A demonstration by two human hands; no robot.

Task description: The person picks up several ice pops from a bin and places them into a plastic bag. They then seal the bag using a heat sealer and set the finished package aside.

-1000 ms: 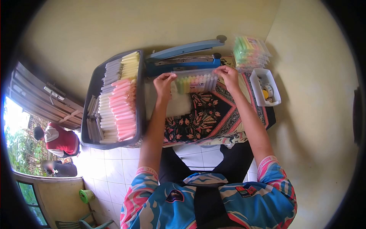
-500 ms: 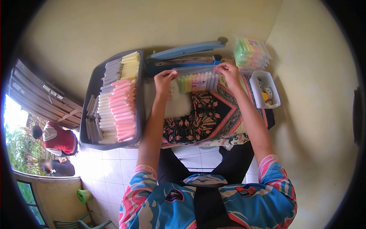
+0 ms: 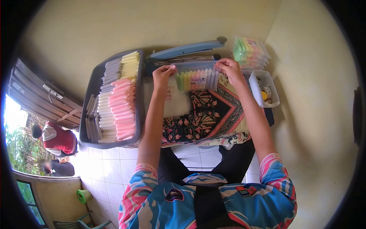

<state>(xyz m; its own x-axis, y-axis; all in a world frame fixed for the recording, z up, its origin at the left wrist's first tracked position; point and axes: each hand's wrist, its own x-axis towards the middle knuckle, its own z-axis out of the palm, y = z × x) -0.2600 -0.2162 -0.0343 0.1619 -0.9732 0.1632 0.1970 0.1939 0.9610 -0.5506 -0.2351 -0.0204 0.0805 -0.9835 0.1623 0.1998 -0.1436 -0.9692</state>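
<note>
A clear plastic bag (image 3: 197, 79) holds a row of slim sticks in green, yellow, pink and lilac, with a small label in the middle. My left hand (image 3: 164, 74) pinches its upper left corner, and my right hand (image 3: 230, 71) pinches the upper right one. Behind the bag's top edge lies a blue sealer (image 3: 183, 50) with its long arm raised. Flat clear bags (image 3: 177, 104) rest on the patterned cloth (image 3: 206, 118), below and to the left of the held bag.
At the left, a dark tub (image 3: 142, 95) holds rows of grey, yellow, white and pink sticks. Filled bags (image 3: 249, 53) are stacked at the back right, beside a white container (image 3: 273, 100) of small items. Two people (image 3: 61, 139) are outside the doorway.
Both hands have raised the bag slightly towards the sealer, and it now hides more of the sealer's base. The grip on both corners is unchanged.
</note>
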